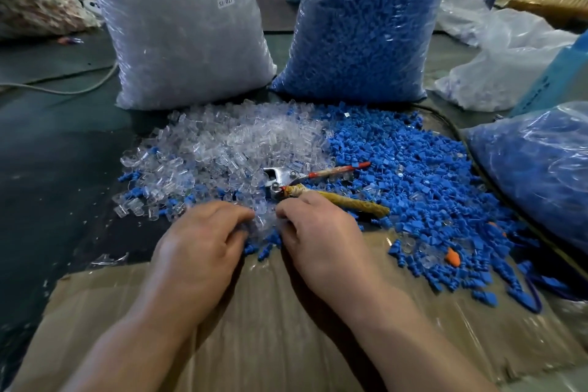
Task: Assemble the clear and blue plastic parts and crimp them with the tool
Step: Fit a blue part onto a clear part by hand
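A heap of clear plastic parts (pixel 222 143) lies on the table, with a heap of blue plastic parts (pixel 413 169) to its right. The crimping tool (pixel 286 180) lies between them, its metal jaws to the left, one red-tipped handle and one yellow wrapped handle to the right. My left hand (pixel 203 239) and my right hand (pixel 321 232) are side by side at the near edge of the heaps, fingers curled down into a small patch of clear parts (pixel 264 223). What the fingertips hold is hidden. The right hand lies just in front of the yellow handle.
A big bag of clear parts (pixel 178 25) and a big bag of blue parts (pixel 366 25) stand behind the heaps. Another bag of blue parts (pixel 541 169) lies at the right. A taped cardboard sheet (pixel 270 328) is under my forearms. An orange piece (pixel 452 257) lies among the blue ones.
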